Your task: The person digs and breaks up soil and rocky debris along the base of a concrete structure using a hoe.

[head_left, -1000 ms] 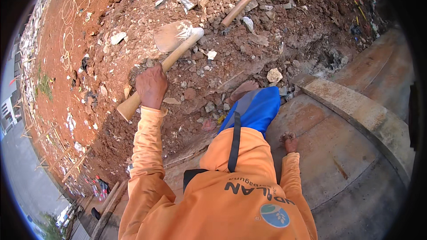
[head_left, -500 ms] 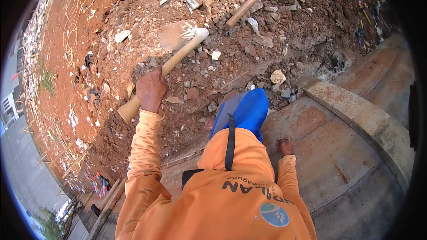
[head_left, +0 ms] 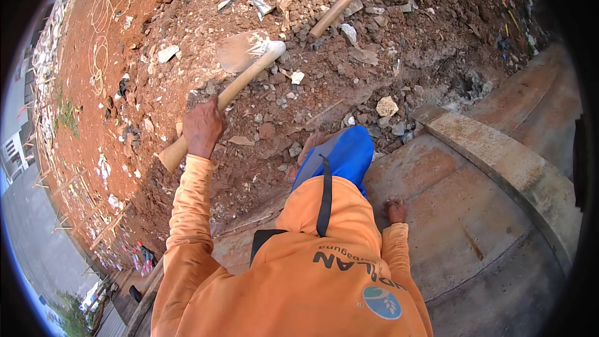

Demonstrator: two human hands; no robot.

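We see stained floor (head_left: pixel 462 193) on both sides of a concrete beam (head_left: pixel 499 156), and sunlit reddish soil (head_left: pixel 80 78) to its left.

The left hand (head_left: pixel 204 130) grips the hoe (head_left: pixel 232 90) near the butt of its handle. The hoe's blade (head_left: pixel 236 53) lies on the soil (head_left: pixel 281 115), white matter caked where it meets the handle. A second wooden handle (head_left: pixel 350 0) reaches the soil's far edge. Rope (head_left: pixel 100 40) lies looped toward the left edge. By the soil's near edge, a pale stone (head_left: pixel 387 107) sits just beyond the end of the curb (head_left: pixel 499 156). The right hand (head_left: pixel 395 210), fingers curled, is over the slab (head_left: pixel 449 196) near its soil-side edge; contact is unclear.
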